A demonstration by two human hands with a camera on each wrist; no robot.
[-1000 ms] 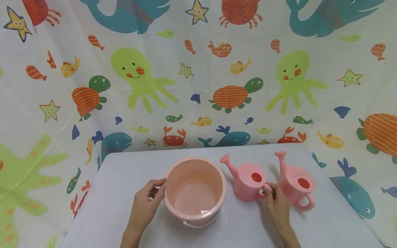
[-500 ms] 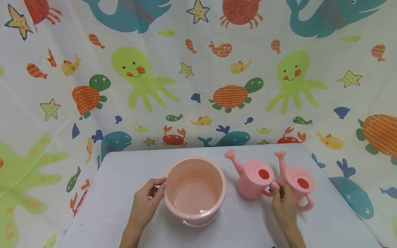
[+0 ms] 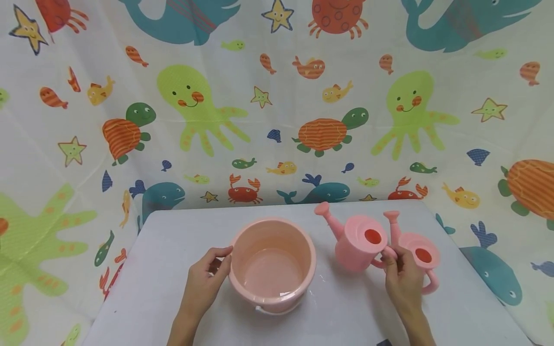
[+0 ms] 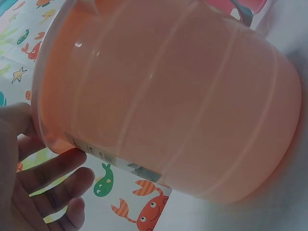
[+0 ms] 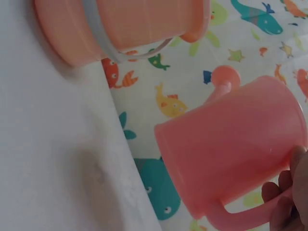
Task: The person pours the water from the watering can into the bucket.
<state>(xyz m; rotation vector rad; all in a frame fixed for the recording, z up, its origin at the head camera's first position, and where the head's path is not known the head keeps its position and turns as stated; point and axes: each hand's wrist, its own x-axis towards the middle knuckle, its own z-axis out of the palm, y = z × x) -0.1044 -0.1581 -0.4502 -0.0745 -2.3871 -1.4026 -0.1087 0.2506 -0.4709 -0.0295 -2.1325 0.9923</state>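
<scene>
A peach-pink bucket (image 3: 272,269) stands upright mid-table. My left hand (image 3: 207,276) pinches its rim on the left side; in the left wrist view the thumb is at the rim and fingertips (image 4: 79,156) touch the outer wall. A pink watering can (image 3: 357,247) hangs just right of the bucket, its spout pointing up and left. My right hand (image 3: 404,276) grips this can by its handle (image 5: 245,216). The right wrist view shows the can raised above the table. A second pink watering can (image 3: 417,250) stands behind my right hand, partly hidden by it.
A white table (image 3: 182,235) carries everything. Behind and beside it hangs a curtain (image 3: 277,103) printed with sea animals. The bucket's white bail handle (image 3: 279,309) hangs down at its front. A small dark object (image 3: 384,342) shows at the bottom edge.
My right hand has moved the held watering can rightward and up, away from the bucket and toward the second can. My left hand and the bucket have stayed in place.
</scene>
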